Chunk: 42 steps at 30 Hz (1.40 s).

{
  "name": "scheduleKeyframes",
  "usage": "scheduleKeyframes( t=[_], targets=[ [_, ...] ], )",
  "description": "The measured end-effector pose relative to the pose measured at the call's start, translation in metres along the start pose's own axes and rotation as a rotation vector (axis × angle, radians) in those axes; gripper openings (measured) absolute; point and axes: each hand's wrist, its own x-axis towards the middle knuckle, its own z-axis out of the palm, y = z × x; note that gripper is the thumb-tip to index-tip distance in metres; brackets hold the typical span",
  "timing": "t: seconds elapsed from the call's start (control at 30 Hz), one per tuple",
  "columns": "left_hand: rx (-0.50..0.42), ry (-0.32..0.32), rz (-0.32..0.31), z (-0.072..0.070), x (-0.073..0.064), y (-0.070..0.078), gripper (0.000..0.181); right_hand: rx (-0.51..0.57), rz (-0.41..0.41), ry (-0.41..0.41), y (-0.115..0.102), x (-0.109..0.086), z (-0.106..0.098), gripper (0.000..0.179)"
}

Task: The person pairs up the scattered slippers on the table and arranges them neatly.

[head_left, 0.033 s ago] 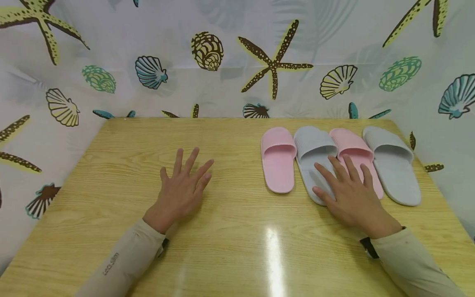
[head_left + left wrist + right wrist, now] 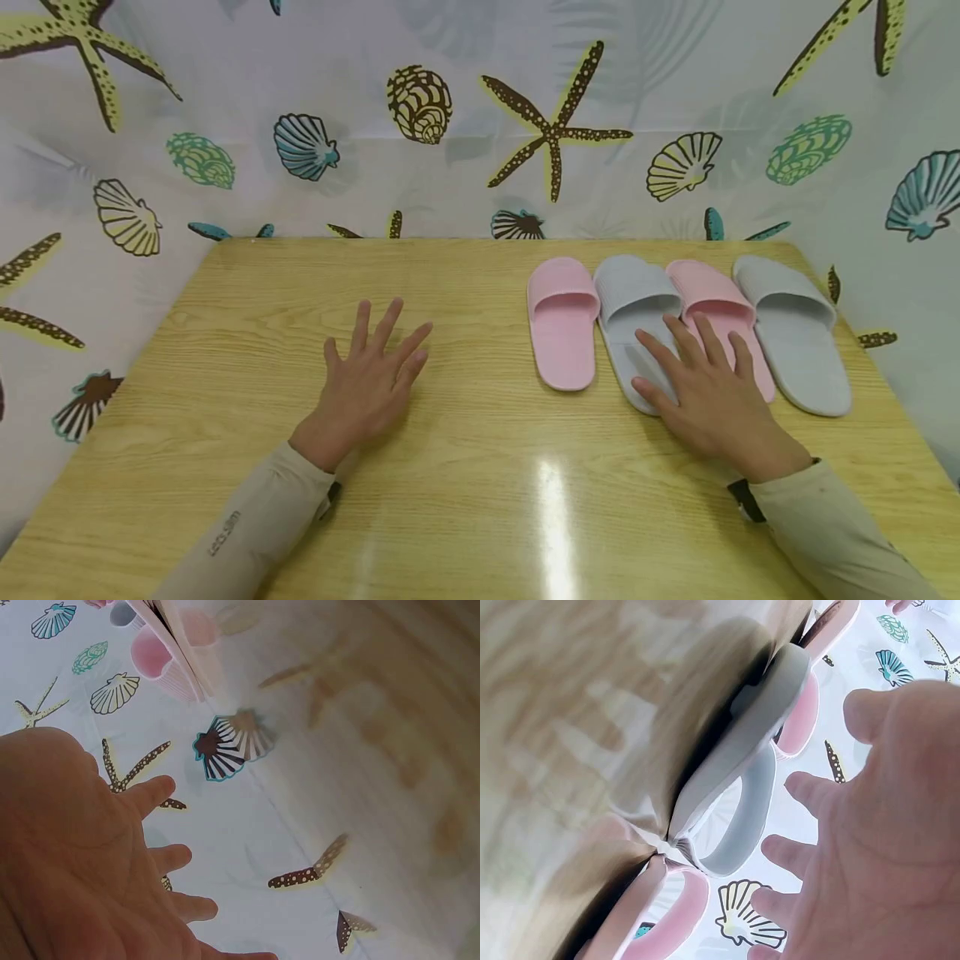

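Observation:
My left hand [image 2: 366,385] is held over the left half of the table, fingers spread and nothing in them. In the left wrist view its palm [image 2: 67,862] shows with the fingers stretched out. My right hand [image 2: 712,402] hovers with fingers spread above the left grey slipper [image 2: 636,287] and the right pink slipper [image 2: 708,283], overlapping both. The right wrist view shows a gap between this hand and the grey slipper [image 2: 761,802]. Left of it lies another pink slipper [image 2: 566,346], and at the far right another grey slipper [image 2: 810,362]. All the toe ends point away from me.
The wood-grain table [image 2: 465,467] has a glossy top with a bright reflection near the front. Behind it and along both sides hangs a white cloth [image 2: 465,183] printed with shells and starfish. The slippers stand side by side close to the table's right edge.

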Motion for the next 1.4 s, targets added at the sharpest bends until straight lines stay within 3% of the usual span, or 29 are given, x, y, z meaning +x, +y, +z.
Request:
scheduleKeyframes(
  t=[0.23, 0.5, 0.7, 1.1, 1.4],
  targets=[
    [0.009, -0.008, -0.002, 0.0, 0.002, 0.002, 0.054, -0.008, -0.005, 0.023, 0.001, 0.001, 0.001, 0.063],
    [0.011, 0.001, 0.01, 0.001, 0.002, 0.006, 0.055, -0.044, -0.045, 0.104, 0.002, 0.005, -0.002, 0.06],
    [0.004, 0.016, 0.03, 0.004, 0.008, 0.014, 0.055, -0.052, -0.045, 0.078, 0.003, 0.013, -0.01, 0.058],
    [-0.055, 0.049, 0.115, 0.01, 0.061, 0.048, 0.052, 0.088, 0.0, 0.013, 0.044, 0.049, -0.042, 0.066],
    [-0.002, -0.028, 0.166, 0.023, 0.101, 0.081, 0.051, 0.13, 0.083, -0.125, 0.079, 0.068, -0.044, 0.064]
  ],
)
